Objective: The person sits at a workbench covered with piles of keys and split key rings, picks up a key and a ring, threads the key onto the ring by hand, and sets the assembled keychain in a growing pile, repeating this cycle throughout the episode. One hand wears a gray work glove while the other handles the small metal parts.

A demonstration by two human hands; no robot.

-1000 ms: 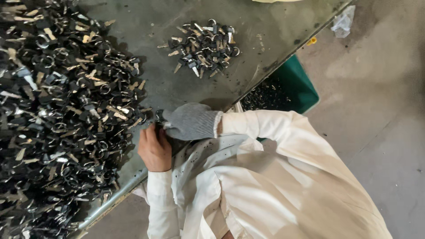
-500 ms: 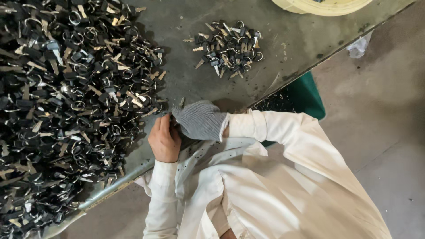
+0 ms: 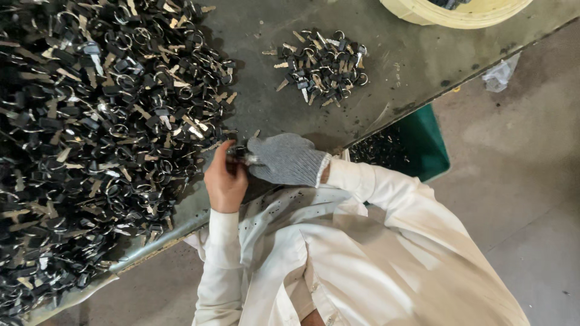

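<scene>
My bare left hand (image 3: 225, 180) and my right hand (image 3: 283, 158), which wears a grey knit glove, meet at the near edge of the grey metal table (image 3: 399, 66). Both pinch one small key with a ring (image 3: 240, 154) between their fingertips; most of it is hidden by the fingers. A very large heap of black-headed keys and metal rings (image 3: 90, 127) lies just left of my hands. A small separate pile of the same keys (image 3: 323, 63) lies farther back on the table.
A cream round tub (image 3: 459, 13) stands at the table's far edge. A green bin (image 3: 426, 142) with dark small parts sits beneath the table edge, right of my hands. A crumpled plastic scrap (image 3: 500, 73) lies on the concrete floor.
The view has drifted, so the table and piles sit further right and lower in frame. My hands stay together at the table edge, working the same small piece.
</scene>
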